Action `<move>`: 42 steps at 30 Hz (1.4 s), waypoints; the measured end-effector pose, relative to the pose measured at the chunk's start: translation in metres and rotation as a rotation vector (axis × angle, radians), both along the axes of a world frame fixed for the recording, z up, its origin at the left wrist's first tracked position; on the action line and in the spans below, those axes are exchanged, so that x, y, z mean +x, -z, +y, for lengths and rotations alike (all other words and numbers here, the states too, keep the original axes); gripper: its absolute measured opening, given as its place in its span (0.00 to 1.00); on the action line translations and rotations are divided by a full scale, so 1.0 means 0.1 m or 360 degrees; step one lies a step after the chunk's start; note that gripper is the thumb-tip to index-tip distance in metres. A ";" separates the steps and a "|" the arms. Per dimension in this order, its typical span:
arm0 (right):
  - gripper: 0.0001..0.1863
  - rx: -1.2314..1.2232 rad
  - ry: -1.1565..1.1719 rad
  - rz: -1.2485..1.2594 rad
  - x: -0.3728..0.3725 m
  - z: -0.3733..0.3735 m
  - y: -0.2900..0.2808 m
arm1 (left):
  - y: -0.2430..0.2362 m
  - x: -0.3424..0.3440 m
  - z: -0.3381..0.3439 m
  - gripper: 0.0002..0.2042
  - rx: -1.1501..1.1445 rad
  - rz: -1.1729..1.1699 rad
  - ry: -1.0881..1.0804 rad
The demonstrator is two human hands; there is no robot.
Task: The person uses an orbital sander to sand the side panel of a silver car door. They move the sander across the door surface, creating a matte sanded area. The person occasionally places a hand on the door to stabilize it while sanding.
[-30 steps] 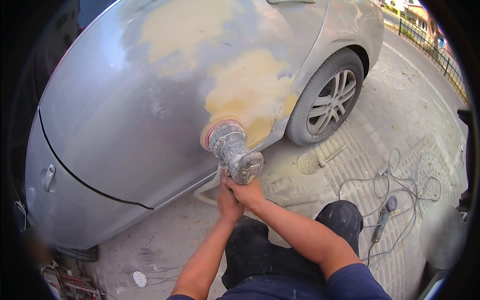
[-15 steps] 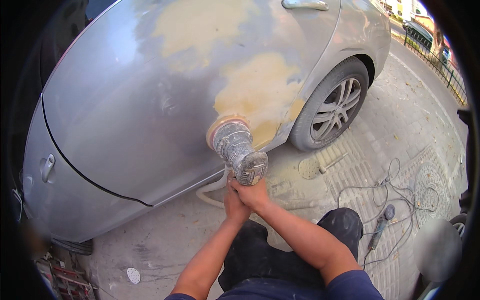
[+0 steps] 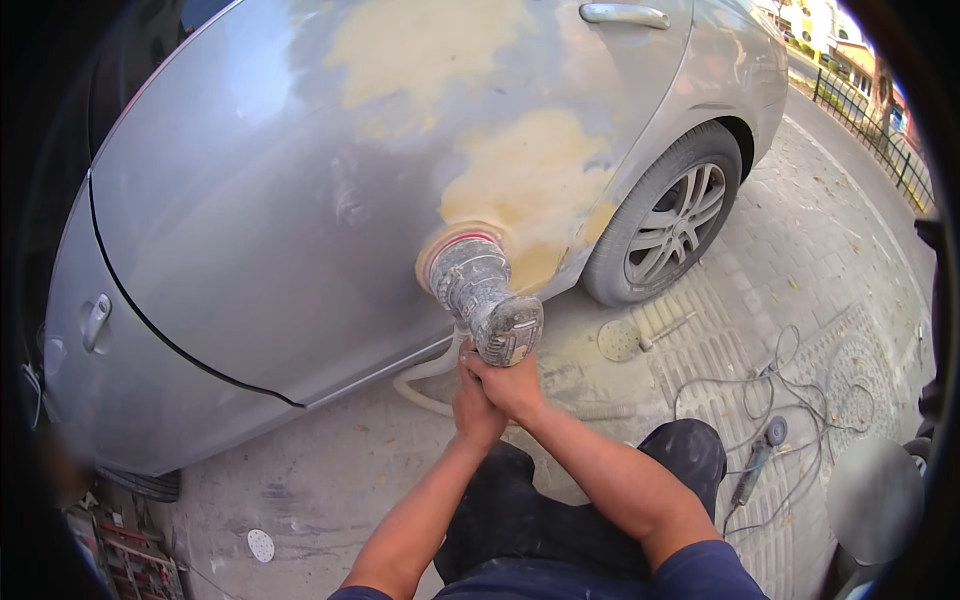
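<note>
Both my hands are closed one against the other round the handle of a dusty grey power sander (image 3: pixel 475 280). My left hand (image 3: pixel 477 408) is on the near left side, and my right hand (image 3: pixel 512 386) overlaps it just below the sander's rear end. The round sanding pad with its red rim rests against the silver car door (image 3: pixel 250 220), at the lower left edge of a yellowish filler patch (image 3: pixel 530 165). Higher on the door is a second filler patch (image 3: pixel 430 50). A pale hose (image 3: pixel 425 375) runs from the sander toward the ground. My fingers are partly hidden.
The rear wheel (image 3: pixel 675 220) stands right of the sander. On the paved ground lie a perforated disc (image 3: pixel 618 340), another white disc (image 3: pixel 261 545), and an angle grinder (image 3: pixel 757 462) with tangled cable (image 3: pixel 775 385). A metal fence (image 3: pixel 875 130) is far right.
The sander has shifted slightly up and left across the door, and more of its red pad rim shows. The whole view has moved a little. Both hands keep their hold.
</note>
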State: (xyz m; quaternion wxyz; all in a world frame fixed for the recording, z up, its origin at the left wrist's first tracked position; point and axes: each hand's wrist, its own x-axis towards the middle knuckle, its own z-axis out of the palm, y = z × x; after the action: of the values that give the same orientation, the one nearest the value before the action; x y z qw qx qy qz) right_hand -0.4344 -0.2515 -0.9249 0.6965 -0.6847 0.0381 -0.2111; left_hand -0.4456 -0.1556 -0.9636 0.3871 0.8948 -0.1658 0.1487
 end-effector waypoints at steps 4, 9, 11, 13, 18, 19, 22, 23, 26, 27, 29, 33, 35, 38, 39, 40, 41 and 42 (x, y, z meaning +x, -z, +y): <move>0.23 -0.0039 -0.0033 -0.0063 0.09 -0.06 -0.07 | -0.05 0.10 -0.04 0.43 -0.0022 0.0019 -0.0038; 0.21 0.0024 -0.0023 0.0168 0.02 0.00 -0.01 | -0.10 0.01 0.00 0.42 -0.0029 0.0435 -0.0024; 0.21 0.0029 -0.0009 0.0098 0.00 0.02 0.00 | -0.13 -0.03 0.02 0.43 -0.0005 0.0379 -0.0020; 0.20 0.0062 -0.0008 0.0041 0.00 0.02 -0.04 | -0.18 -0.04 0.03 0.44 -0.0038 0.0277 -0.0008; 0.19 0.0133 -0.0029 -0.0219 0.14 -0.05 -0.25 | -0.31 0.13 -0.03 0.45 -0.0032 0.0078 -0.0014; 0.19 0.0107 0.0002 -0.0104 0.13 -0.05 -0.26 | -0.31 0.14 -0.03 0.46 0.0002 0.0143 -0.0020; 0.19 0.0038 0.0059 -0.0064 0.04 -0.02 -0.25 | -0.26 0.07 -0.02 0.47 0.0034 0.0072 -0.0017; 0.19 0.0058 0.0084 -0.0048 0.00 0.01 -0.24 | -0.25 0.03 -0.02 0.47 0.0037 0.0083 -0.0013; 0.18 0.0041 0.0091 -0.0100 0.00 0.02 -0.28 | -0.27 -0.01 0.00 0.46 0.0051 0.0142 -0.0048; 0.18 0.0029 0.0088 -0.0117 0.03 0.01 -0.32 | -0.30 0.00 0.00 0.46 0.0051 0.0164 -0.0073; 0.18 0.0024 0.0029 -0.0185 0.11 -0.05 -0.44 | -0.41 0.11 -0.02 0.46 0.0073 0.0049 -0.0033; 0.18 -0.0003 -0.0024 -0.0278 0.13 -0.13 -0.59 | -0.58 0.17 -0.10 0.38 -0.0034 0.0150 -0.0008; 0.17 0.0043 0.0084 -0.0229 0.07 -0.06 -0.59 | -0.59 0.10 -0.11 0.38 -0.0030 0.0209 -0.0036; 0.16 0.0097 0.0157 -0.0239 -0.01 -0.01 -0.58 | -0.59 0.01 -0.10 0.37 0.0066 0.0349 -0.0069; 0.15 0.0105 0.0142 -0.0112 -0.02 -0.01 -0.58 | -0.60 0.00 -0.09 0.37 0.0137 0.0488 -0.0111; 0.15 0.0099 0.0103 -0.0211 -0.01 -0.02 -0.60 | -0.62 0.01 -0.09 0.37 0.0102 0.0341 -0.0075; 0.15 0.0083 0.0046 -0.0198 0.02 -0.05 -0.62 | -0.63 0.02 -0.09 0.37 0.0090 0.0277 -0.0068; 0.15 0.0060 -0.0012 -0.0164 0.06 -0.09 -0.64 | -0.65 0.05 -0.10 0.38 0.0076 0.0209 -0.0061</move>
State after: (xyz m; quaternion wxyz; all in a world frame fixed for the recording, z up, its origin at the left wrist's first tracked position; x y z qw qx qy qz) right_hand -0.4288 -0.2605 -0.8605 0.7111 -0.6598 0.0034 -0.2427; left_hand -0.4406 -0.1658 -0.8985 0.3728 0.9146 -0.1262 0.0932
